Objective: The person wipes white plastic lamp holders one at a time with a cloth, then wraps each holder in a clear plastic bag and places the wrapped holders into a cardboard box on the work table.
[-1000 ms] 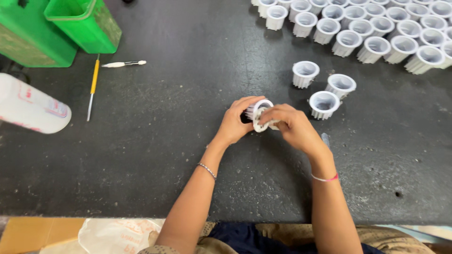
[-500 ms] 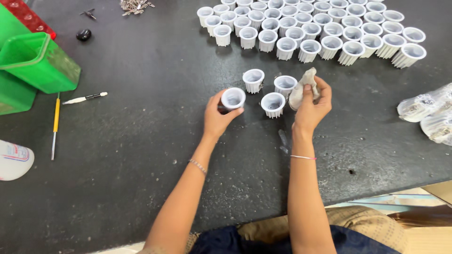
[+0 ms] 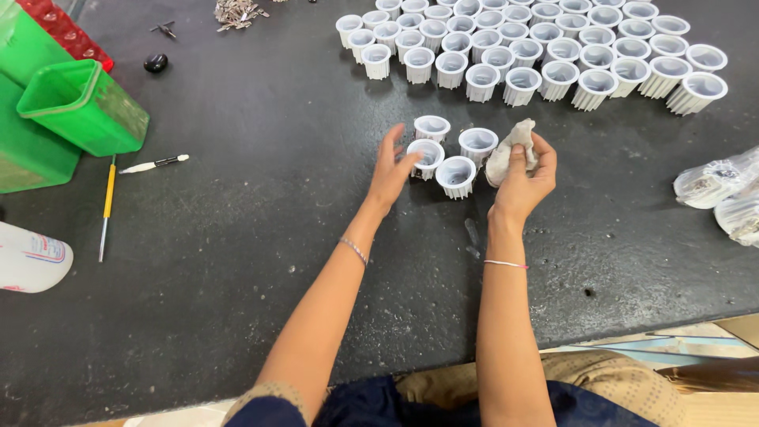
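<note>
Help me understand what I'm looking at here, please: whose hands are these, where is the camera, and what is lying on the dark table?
There is no machine: a person works with bare hands, filmed by a camera worn on their head, looking down. The left hand is open, fingers touching one small white ribbed cup in a cluster of four on the black table. The right hand grips a crumpled grey cloth. Further back, many more identical cups stand in rows. To the left are green plastic bins, a yellow-handled tool and a white bottle lying on its side. Clear bags lie at the right edge.
</note>
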Available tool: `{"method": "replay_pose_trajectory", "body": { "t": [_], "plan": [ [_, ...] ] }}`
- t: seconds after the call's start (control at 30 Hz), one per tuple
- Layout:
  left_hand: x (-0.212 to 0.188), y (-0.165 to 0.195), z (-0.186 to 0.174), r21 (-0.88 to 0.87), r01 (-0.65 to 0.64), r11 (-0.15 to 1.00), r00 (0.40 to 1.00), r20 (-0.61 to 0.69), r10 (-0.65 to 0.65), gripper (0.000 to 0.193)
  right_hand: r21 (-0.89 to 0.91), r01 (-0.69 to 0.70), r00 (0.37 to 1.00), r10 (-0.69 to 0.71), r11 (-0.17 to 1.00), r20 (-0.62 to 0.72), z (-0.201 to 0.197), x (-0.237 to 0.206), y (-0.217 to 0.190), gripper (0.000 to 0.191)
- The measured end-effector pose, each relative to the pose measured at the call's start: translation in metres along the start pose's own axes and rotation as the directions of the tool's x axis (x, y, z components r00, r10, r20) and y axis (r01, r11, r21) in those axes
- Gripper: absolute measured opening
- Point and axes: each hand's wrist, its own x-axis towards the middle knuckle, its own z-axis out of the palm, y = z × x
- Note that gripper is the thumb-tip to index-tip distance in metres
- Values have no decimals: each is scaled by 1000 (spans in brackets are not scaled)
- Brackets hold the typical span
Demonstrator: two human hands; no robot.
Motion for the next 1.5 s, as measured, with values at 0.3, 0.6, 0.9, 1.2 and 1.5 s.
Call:
{"method": "replay_pose_trajectory", "body": {
  "t": [0.3,0.6,0.9,1.2,1.5],
  "plan": [
    [45,30,33,276,-31,961,999,22,26,51,71,-64,998,65,995,-18,-3,5,10,21],
    [31,31,39,83,-194,977,979,85,187,45,117,-99,995,97,988,24,-7,6,20,23],
    [4,28,-2,-157,-95,983,995,-55,87,46,260,-73,994,50,963,96,-1,5,1,22],
    [-81,10,-74,96,-72,993,985,-152,86,43,409,-705,597,174,580,783,13,-17,-27,29],
    [-74,13,-97,38,-29,999,980,-195,35,42,8,-714,404,403,700,821,49,-60,-44,33]
  ]
}}
